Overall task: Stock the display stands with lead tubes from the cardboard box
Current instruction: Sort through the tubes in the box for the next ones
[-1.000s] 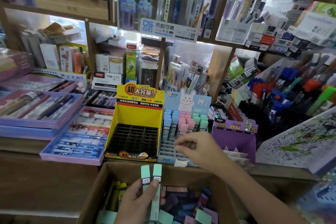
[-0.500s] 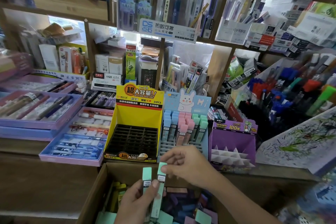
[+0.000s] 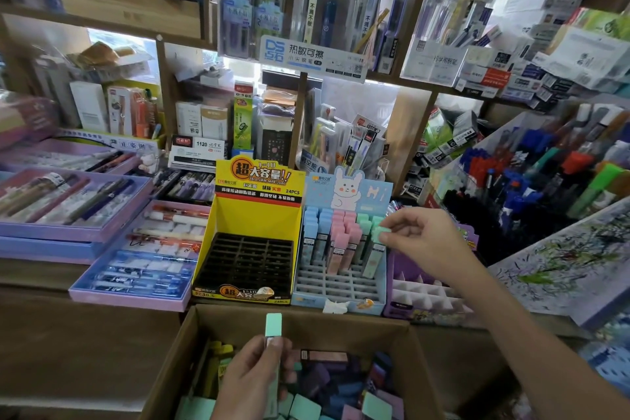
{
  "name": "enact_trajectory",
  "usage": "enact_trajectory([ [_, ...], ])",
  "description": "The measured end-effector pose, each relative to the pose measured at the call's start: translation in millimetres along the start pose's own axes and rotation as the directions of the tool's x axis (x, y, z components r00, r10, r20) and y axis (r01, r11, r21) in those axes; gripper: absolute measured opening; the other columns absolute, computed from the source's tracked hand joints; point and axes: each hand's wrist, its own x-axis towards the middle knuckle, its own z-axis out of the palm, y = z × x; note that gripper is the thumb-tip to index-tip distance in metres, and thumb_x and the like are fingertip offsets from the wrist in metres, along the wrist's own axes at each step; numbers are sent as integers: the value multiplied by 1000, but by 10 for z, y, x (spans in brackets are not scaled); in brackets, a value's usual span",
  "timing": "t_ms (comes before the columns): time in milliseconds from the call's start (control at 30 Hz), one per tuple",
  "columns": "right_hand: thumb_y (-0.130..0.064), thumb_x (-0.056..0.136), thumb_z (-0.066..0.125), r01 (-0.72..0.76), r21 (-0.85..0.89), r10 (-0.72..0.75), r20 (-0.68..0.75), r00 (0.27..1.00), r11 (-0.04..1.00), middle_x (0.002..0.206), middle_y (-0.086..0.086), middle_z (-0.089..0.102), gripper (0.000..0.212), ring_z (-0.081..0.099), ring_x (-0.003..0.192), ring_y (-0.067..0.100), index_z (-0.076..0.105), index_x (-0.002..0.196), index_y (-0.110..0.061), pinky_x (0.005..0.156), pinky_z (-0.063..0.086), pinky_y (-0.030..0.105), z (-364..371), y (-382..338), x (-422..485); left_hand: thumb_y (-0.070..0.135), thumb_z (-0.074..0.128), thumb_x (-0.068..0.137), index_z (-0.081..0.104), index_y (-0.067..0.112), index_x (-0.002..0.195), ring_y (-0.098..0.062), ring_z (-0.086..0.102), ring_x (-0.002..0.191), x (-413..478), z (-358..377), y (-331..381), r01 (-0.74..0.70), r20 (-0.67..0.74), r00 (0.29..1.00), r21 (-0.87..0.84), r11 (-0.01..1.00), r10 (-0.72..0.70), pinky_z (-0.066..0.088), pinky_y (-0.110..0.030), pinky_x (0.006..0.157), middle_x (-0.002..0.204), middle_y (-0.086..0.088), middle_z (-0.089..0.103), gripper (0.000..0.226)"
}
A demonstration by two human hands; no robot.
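My right hand (image 3: 417, 238) pinches the cap of a mint green lead tube (image 3: 375, 249) standing in the right column of the blue rabbit display stand (image 3: 337, 290). Blue, pink and green tubes fill that stand's back rows; its front slots are bare. My left hand (image 3: 250, 382) holds one more mint green tube (image 3: 272, 327) upright over the open cardboard box (image 3: 341, 320), which holds several purple, green, yellow and pink tubes. A yellow stand (image 3: 252, 211) with a black grid sits to the left, without tubes.
A purple stand (image 3: 426, 293) with white dividers sits right of the blue one. Purple pen trays (image 3: 136, 297) lie at the left, a rack of coloured pens (image 3: 531, 177) rises at the right, and shelves packed with stationery stand behind.
My right hand took one of the two green tubes from my left hand and carried it up into the blue stand. My left hand now holds a single tube.
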Motion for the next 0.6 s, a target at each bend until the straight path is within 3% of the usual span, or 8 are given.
enact_trajectory([
  [133, -14, 86, 82, 6, -118, -5, 3, 1000, 993, 72, 18, 71, 17, 70, 75, 35, 72, 84, -28, 80, 60, 51, -37, 111, 137, 17, 60, 100, 74, 0, 92, -23, 64, 59, -14, 1, 15, -1, -12, 1000, 15, 1000, 1, 49, -31, 50, 65, -10, 66, 23],
  [300, -9, 88, 77, 14, -170, -12, 11, 1000, 985, 64, 4, 74, 18, 73, 62, 10, 69, 84, -24, 70, 59, 32, -8, 101, 241, 16, 61, 99, 73, -1, 93, -27, 62, 63, -29, 11, 37, 7, -15, 1000, 21, 1000, -7, 47, -33, 53, 66, -11, 65, 22],
  [467, -13, 86, 81, 21, -234, -18, 18, 1000, 972, 70, 5, 74, 9, 70, 66, 14, 74, 87, -18, 64, 52, 16, 62, 44, 296, 16, 61, 99, 73, -2, 93, -27, 61, 62, -23, 18, 38, 7, -15, 1000, 24, 1000, -7, 45, -32, 52, 65, -11, 64, 23],
  [600, -17, 86, 81, 84, -360, -72, 46, 996, 929, 72, -14, 64, 5, 57, 64, -1, 80, 90, -19, 59, 42, 9, 81, 24, 338, 17, 61, 99, 73, -2, 93, -27, 62, 63, -10, 20, 36, 20, -14, 1000, 20, 1000, -19, 47, -32, 52, 66, -12, 64, 23],
])
